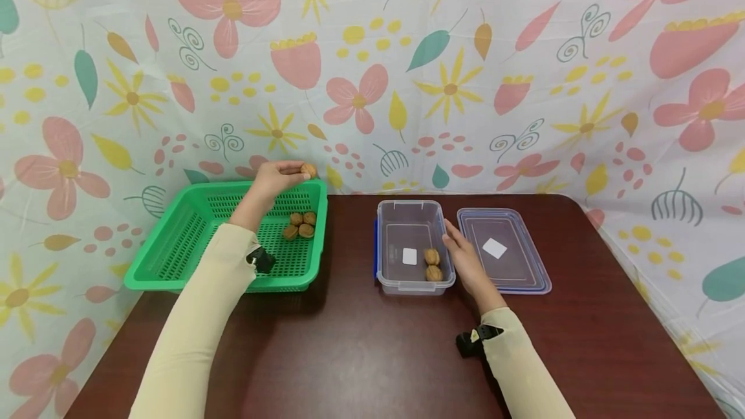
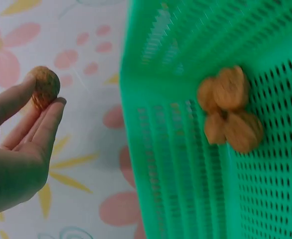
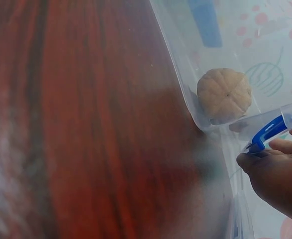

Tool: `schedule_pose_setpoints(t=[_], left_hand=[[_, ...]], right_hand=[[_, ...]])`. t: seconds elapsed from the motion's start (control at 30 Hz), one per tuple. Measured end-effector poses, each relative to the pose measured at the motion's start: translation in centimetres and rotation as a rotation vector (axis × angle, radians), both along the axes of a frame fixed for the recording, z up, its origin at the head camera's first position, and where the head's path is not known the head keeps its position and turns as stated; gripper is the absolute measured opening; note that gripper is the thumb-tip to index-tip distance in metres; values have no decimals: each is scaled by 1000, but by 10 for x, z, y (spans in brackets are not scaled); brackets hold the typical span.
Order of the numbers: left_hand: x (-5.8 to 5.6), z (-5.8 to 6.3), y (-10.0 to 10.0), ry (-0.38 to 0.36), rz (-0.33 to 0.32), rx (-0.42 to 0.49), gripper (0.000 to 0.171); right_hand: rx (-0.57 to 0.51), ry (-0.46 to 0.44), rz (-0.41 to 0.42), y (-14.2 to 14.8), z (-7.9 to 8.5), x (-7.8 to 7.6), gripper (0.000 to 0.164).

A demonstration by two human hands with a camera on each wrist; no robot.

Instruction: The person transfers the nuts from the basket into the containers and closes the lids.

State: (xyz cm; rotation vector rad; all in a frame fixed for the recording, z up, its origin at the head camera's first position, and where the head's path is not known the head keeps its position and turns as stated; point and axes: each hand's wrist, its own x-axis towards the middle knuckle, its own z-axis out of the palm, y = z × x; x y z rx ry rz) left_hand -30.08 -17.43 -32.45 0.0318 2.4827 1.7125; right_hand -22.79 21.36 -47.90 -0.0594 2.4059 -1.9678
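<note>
My left hand [image 1: 272,180] pinches a walnut [image 1: 308,171] between thumb and fingertips, above the far rim of the green basket [image 1: 321,244]. In the left wrist view the same walnut [image 2: 46,87] sits at the fingertips, outside the basket wall [image 2: 136,124]. Several walnuts [image 2: 231,89] lie grouped in the basket's corner. My right hand [image 1: 465,260] rests along the right side of a clear plastic box [image 1: 401,286], fingers extended at its rim. Two walnuts [image 1: 433,273] lie inside the box. In the right wrist view the thumb is right at a blue latch [image 3: 271,131].
A clear lid [image 1: 512,267] with a blue seal and white label lies right of the box, beside my right hand. The dark wooden table [image 1: 361,354] meets a floral cloth [image 1: 361,31] at the back.
</note>
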Motion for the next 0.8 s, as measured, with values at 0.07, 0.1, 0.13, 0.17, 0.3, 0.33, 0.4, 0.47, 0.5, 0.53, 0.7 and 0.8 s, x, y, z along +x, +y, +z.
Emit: schedule_pose_setpoints(t=[0.07, 0.1, 0.13, 0.17, 0.3, 0.33, 0.4, 0.47, 0.5, 0.53, 0.7, 0.8], left_hand=[[1, 3, 8, -3, 15, 30, 50], [3, 5, 12, -4, 23, 46, 50], [3, 7, 17, -8, 31, 67, 49], [4, 8, 21, -11, 38, 86, 49], [7, 14, 38, -10, 40, 155, 48], [7, 15, 42, -7, 35, 167, 47], [8, 17, 51, 2, 29, 173, 48], [10, 18, 61, 12, 21, 187, 47], [10, 17, 66, 17, 14, 188, 47], [11, 17, 70, 22, 11, 183, 46], [15, 13, 92, 51, -42, 185, 44], [19, 9, 104, 57, -62, 212, 44]], right_hand=[[8, -4, -4, 0, 0, 0, 51], [12, -6, -6, 0, 0, 0, 52], [18, -8, -5, 0, 1, 0, 52], [20, -11, -4, -1, 1, 0, 52], [15, -27, -2, -1, 3, 0, 52], [11, -33, -1, -1, 5, 1, 52], [-3, -44, 0, -2, 9, 2, 51], [-9, -52, 2, -5, 17, 5, 51], [-9, -55, 5, -6, 20, 8, 51], [-8, -56, 5, -7, 24, 10, 51], [19, -64, 6, -11, 37, 20, 51], [20, -67, 9, -12, 39, 21, 51]])
